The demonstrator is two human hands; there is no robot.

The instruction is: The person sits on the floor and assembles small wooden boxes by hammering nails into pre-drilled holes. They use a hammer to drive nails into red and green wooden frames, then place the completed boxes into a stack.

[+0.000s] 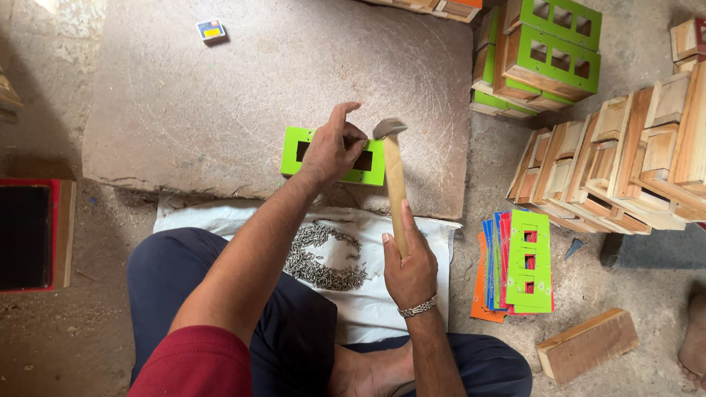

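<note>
Two bare hands work over a flat stone slab [220, 110] in the head view. The left hand [332, 151] presses on a green box with cut-out windows [371, 167] near the slab's front edge, fingertips pinched together on its top; what they pinch is too small to tell. The right hand [408, 268] is closed around the wooden handle of a hammer [395, 184], whose metal head hangs just above the box's right end. A heap of small nails [323, 257] lies on a white cloth [368, 301] over the person's lap, just off the slab's front edge.
</note>
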